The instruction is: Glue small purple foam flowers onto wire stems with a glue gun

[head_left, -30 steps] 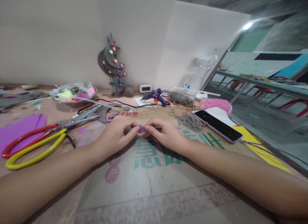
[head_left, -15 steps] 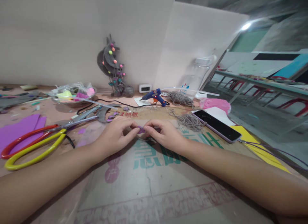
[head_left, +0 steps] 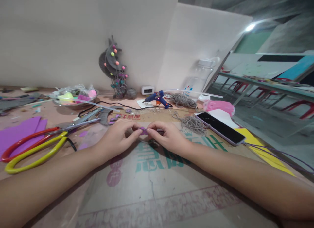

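Small purple piece (head_left: 143, 131), at the hub of the clock, and both hands have it: left hand (head_left: 121, 136) with thumb and forefinger pinched tight on one side, right hand (head_left: 169, 136) pinching the other. Printed cardboard (head_left: 122, 195) runs down to six o'clock. Scissors (head_left: 64, 135) at nine, phone (head_left: 220, 128) at three, glue gun (head_left: 157, 97) at one, pale wall (head_left: 147, 41) at twelve, and away at two a long table (head_left: 262, 81) over a grey floor (head_left: 265, 126). And the change: a second ago the piece looked broader; now it's slimmer, hands barely moved!
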A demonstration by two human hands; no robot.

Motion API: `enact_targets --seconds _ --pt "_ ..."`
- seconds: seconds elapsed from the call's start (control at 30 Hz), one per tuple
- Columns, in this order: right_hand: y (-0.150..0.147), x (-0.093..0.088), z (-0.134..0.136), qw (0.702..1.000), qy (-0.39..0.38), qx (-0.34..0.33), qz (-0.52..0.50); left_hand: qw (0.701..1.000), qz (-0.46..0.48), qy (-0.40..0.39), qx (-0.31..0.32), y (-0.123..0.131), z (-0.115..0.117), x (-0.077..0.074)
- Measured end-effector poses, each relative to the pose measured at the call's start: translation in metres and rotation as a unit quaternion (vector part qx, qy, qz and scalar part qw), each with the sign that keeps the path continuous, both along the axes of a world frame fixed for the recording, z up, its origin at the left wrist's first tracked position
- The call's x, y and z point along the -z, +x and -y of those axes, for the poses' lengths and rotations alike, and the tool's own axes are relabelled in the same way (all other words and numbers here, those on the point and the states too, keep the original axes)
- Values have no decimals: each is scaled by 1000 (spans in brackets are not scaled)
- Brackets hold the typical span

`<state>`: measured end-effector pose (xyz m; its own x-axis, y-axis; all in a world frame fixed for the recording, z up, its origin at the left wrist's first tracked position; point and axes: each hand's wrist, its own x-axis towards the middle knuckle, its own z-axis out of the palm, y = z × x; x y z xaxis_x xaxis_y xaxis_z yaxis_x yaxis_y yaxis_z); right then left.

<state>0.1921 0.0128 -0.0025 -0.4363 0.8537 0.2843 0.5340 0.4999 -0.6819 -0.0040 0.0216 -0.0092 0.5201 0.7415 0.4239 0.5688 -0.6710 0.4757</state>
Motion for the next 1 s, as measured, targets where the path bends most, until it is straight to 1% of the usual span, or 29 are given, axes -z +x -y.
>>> enact_targets --seconds 0.27,0.37,0.53,0.77,1.0 --pt "0 1 0 999 28 15 1 1000 -11 -6 -3 1 1 -3" --pt "0 0 0 1000 19 20 -9 1000 -9 -3 -8 1 1 -3" --pt "0 -1 -1 1000 -9 8 -19 1000 -20 8 -13 0 1 -2" --pt "1 1 -2 1000 4 11 -4 1000 -13 8 -8 -1 0 -1" --pt "0 -1 -1 1000 -27 -6 -12 1000 -12 15 -5 0 -1 1"
